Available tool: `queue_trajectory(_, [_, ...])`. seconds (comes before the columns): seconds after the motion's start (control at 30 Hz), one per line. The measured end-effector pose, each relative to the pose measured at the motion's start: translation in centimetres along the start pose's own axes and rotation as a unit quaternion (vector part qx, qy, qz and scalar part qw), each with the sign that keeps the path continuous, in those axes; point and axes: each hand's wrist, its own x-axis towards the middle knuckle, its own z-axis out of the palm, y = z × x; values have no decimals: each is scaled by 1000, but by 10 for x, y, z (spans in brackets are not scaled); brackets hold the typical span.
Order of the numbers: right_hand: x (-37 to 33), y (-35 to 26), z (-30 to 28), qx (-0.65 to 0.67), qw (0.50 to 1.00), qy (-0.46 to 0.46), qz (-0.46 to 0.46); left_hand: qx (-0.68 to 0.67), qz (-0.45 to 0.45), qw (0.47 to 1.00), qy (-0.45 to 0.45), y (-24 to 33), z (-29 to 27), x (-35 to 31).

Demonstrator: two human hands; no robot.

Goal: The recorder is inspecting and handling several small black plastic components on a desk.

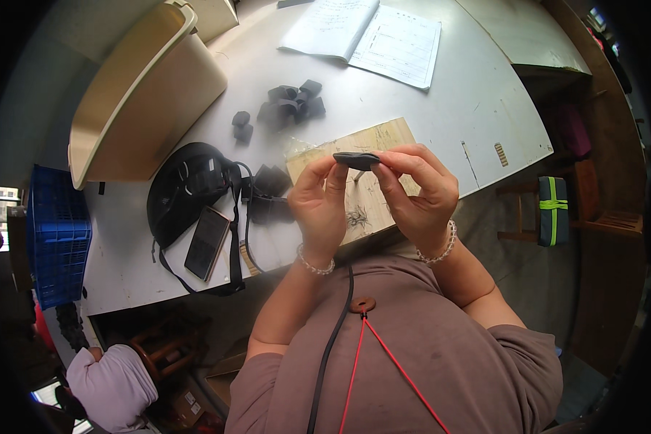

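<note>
Both hands raised above the near edge of the pale grey worktable (484, 79), between chest and bench. The left hand (320, 202) and the right hand (416, 195) share one small flat dark-grey oval piece, rubber or plastic by the look of it (356, 160); each hand pinches an end between thumb and fingertips, grip narrow and closed on the piece, which lies roughly level. What the fingers are doing to its underside cannot be made out. Directly below it on the table sits a light wooden board with a scuffed dark mark (362, 195). Beyond the board, a loose heap of similar small black moulded parts (291, 103), with two more strays off to its left. A black pouch with long straps (188, 184) and a dark phone (207, 242) lie to the left, a cream plastic tub tipped on its side (145, 94) behind them, open papers (365, 36) at the far edge. Judgement: the work looks like close checking or fitting of the piece; it goes best with pressure kept light at the ends so the piece does not bow, elbows tucked, and the piece held over the board so a slip lands there, not on the floor.
</note>
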Motion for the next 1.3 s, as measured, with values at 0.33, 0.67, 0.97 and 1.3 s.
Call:
queue_trajectory(0.33, [-2,1,-3,-11,1000,8,-28,-23,4,999,-25,9,7,0])
queue_trajectory(0.67, [2,-29,-20,-3,994,39,-101,32,222,973,-52,54,11,7])
queue_trajectory(0.97, [-20,-51,-24,232,913,-107,317,41,-109,989,-94,79,-23,-19])
queue_trajectory(1.3, [-40,-18,2,184,876,-215,391,41,-157,986,-33,38,-35,-20])
